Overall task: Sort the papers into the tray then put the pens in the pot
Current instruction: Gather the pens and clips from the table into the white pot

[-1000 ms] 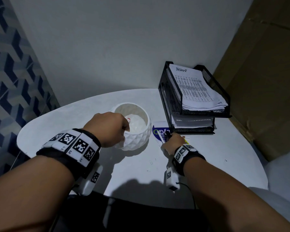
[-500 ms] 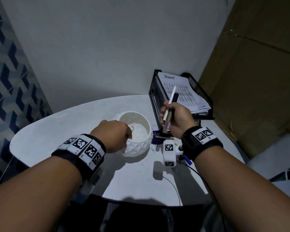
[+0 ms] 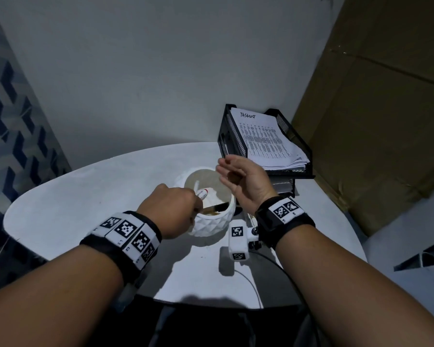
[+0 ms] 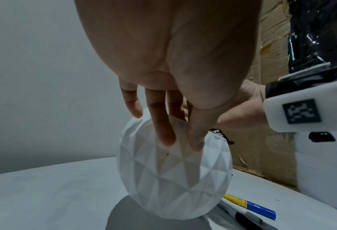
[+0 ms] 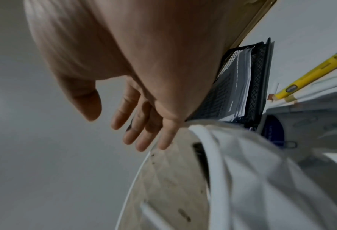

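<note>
The white faceted pot [image 3: 212, 221] stands mid-table. My left hand [image 3: 176, 206] stays at its left side, straight fingers [image 4: 161, 129] laid against the outer wall. My right hand [image 3: 229, 171] hovers open over the pot's far rim, holding nothing, its fingers [image 5: 140, 133] spread. Inside the pot lie a white pen with a red band [image 3: 203, 194] and a dark pen with a gold barrel [image 3: 216, 208]. The black mesh tray [image 3: 226, 136] at the back right holds stacked papers [image 3: 266, 141]. A yellow and blue pen [image 4: 250, 205] and a black marker [image 4: 248, 221] lie on the table by the pot.
The round white table [image 3: 85, 191] sits against a grey wall. Brown cardboard [image 3: 376, 121] stands to the right of the tray. A blue label [image 5: 273, 129] lies on the table in front of the tray. A thin white cable [image 3: 248, 281] runs across the near table edge.
My right hand lifted two pens from beside the tray, carried them left over the pot and let go; they now lie inside. My left hand stayed on the pot.
</note>
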{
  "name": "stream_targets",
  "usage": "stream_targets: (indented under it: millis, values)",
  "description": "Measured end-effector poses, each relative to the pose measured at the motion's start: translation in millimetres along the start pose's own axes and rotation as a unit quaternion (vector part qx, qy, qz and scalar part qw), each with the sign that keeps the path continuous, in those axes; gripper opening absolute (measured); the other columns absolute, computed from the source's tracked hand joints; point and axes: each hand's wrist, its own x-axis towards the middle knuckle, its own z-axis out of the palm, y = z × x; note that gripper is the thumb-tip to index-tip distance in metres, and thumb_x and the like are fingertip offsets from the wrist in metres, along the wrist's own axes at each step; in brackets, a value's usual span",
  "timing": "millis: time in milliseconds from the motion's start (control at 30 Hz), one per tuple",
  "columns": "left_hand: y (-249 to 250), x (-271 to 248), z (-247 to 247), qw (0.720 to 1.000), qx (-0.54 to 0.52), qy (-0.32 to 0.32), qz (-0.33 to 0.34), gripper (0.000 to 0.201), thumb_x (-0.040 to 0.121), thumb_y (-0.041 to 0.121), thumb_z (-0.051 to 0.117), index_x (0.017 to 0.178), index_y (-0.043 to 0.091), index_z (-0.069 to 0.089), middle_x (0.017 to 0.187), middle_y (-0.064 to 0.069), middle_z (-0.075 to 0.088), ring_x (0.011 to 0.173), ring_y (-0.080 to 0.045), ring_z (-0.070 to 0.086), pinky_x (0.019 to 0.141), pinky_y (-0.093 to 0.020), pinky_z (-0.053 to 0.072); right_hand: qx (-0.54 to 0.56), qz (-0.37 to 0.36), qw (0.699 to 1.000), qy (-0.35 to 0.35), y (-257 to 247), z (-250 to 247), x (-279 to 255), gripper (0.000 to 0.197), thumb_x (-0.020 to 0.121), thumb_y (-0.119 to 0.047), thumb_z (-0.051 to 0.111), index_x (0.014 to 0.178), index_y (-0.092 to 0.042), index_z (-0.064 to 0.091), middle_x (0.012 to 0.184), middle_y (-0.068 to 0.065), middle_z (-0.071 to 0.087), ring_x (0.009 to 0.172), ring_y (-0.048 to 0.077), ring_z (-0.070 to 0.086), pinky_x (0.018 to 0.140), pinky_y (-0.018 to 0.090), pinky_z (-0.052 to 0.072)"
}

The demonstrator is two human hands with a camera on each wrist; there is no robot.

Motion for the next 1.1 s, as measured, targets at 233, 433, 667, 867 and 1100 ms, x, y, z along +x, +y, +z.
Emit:
stream_targets:
  millis: [233,433,667,867,1100]
  values:
    - [-8,12,6,0.999,-0.027,0.0,-0.019,0.028,0.085,0.019,0.061,0.106,0.035,0.072,0.102,0.01,0.071,0.094,-0.02,0.067,0.084,-0.035,0.037,-0.402,0.069,0.894,0.186,21,-92,35,0.015,0.085,-0.018,0.06,0.072,-0.014,0.067,0.076,0.013,0.07,0.071,0.029,0.068,0.073,0.043,0.06]
    - [-14,14,9,0.999,-0.028,-0.006,-0.032,0.031,0.088,0.022,0.06,0.111,0.037,0.072,0.106,0.011,0.072,0.097,-0.02,0.067,0.081,-0.034,0.034,-0.648,0.124,0.739,0.136,62,-116,27,0.015,0.088,-0.015,0.07,0.096,-0.004,0.076,0.094,0.005,0.073,0.097,0.025,0.069,0.078,0.026,0.052]
    - [-14,12,14,0.999,-0.017,-0.006,-0.042,0.028,0.088,0.022,0.061,0.11,0.036,0.072,0.106,0.011,0.073,0.097,-0.019,0.067,0.082,-0.034,0.033,-0.732,0.067,0.67,0.104,94,-111,29,0.024,0.089,-0.016,0.067,0.111,-0.01,0.063,0.112,0.011,0.069,0.105,0.031,0.067,0.084,0.032,0.053]
    - [-18,12,13,0.999,-0.016,-0.011,-0.048,0.028,0.087,0.024,0.062,0.11,0.038,0.072,0.107,0.011,0.073,0.098,-0.019,0.067,0.082,-0.034,0.034,-0.675,0.07,0.719,0.148,87,-109,37,0.023,0.092,-0.036,0.07,0.099,-0.014,0.067,0.093,0.007,0.072,0.079,0.026,0.063,0.067,0.026,0.046]
    - [-18,12,12,0.998,-0.019,-0.017,-0.049,0.026,0.086,0.02,0.061,0.106,0.033,0.072,0.102,0.009,0.073,0.096,-0.02,0.068,0.085,-0.036,0.037,-0.664,0.11,0.716,0.186,67,-130,34,0.015,0.093,-0.023,0.067,0.095,-0.008,0.069,0.083,0.006,0.067,0.068,0.022,0.057,0.05,0.023,0.035]
